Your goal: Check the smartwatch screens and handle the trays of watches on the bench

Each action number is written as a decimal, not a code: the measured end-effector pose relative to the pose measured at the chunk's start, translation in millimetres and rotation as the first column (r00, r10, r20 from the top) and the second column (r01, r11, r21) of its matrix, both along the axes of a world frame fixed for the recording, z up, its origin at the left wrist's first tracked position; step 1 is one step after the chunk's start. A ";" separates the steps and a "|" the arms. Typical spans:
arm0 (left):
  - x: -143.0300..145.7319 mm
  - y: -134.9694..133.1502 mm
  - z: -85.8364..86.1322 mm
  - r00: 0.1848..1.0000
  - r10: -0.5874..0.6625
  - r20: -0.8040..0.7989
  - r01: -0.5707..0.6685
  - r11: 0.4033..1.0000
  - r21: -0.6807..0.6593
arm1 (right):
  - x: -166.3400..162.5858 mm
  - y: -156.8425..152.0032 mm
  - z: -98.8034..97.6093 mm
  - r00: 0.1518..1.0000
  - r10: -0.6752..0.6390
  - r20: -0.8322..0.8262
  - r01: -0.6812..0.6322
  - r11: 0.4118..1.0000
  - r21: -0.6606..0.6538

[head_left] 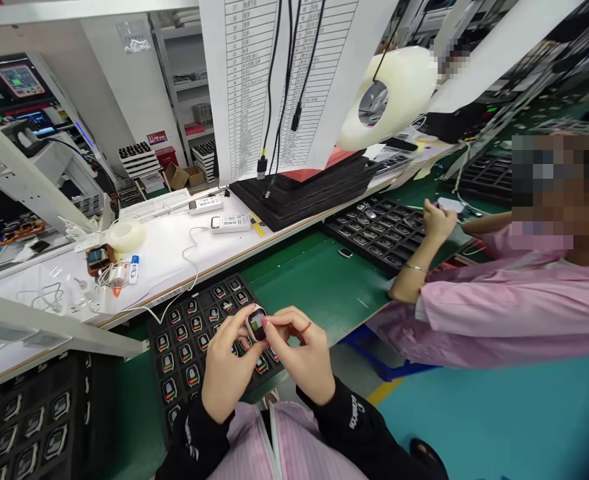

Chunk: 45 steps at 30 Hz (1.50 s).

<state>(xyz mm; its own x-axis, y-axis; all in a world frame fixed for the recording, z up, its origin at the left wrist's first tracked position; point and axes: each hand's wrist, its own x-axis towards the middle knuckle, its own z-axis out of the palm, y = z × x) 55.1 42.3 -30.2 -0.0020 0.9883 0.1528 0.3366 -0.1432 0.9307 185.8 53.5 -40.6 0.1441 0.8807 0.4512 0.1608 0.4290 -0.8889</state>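
Note:
Both my hands hold a small smartwatch body (257, 323) with a lit rectangular screen, pinched between their fingertips. My left hand (227, 360) grips its left side and my right hand (299, 353) its right side, with a red thread around that wrist. Directly beneath them lies a black tray (179, 347) with rows of watch bodies in moulded pockets. My hands hide its middle part.
A co-worker in a pink smock (494, 313) reaches over another black tray (374, 233) at the right. A white bench (139, 280) holds tape, cables and small devices. A stack of black foam sheets (294, 193) stands behind, and a paper list (274, 80) and tape roll (387, 97) hang above. Another filled tray (29, 427) sits at lower left.

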 end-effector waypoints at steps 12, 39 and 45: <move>16.8 15.2 -3.8 0.975 -0.143 -0.172 0.175 0.966 0.188 | 34.2 2.7 -4.4 0.960 0.196 -0.201 -0.251 0.920 -0.301; 33.2 27.4 -11.0 0.917 -0.347 -0.196 0.387 0.895 0.224 | 58.1 -2.3 -0.6 0.882 0.234 -0.410 -0.364 0.889 -0.277; 33.0 28.1 -12.5 0.921 -0.343 -0.185 0.377 0.904 0.201 | 57.1 -2.4 -4.8 0.894 0.189 -0.406 -0.333 0.887 -0.320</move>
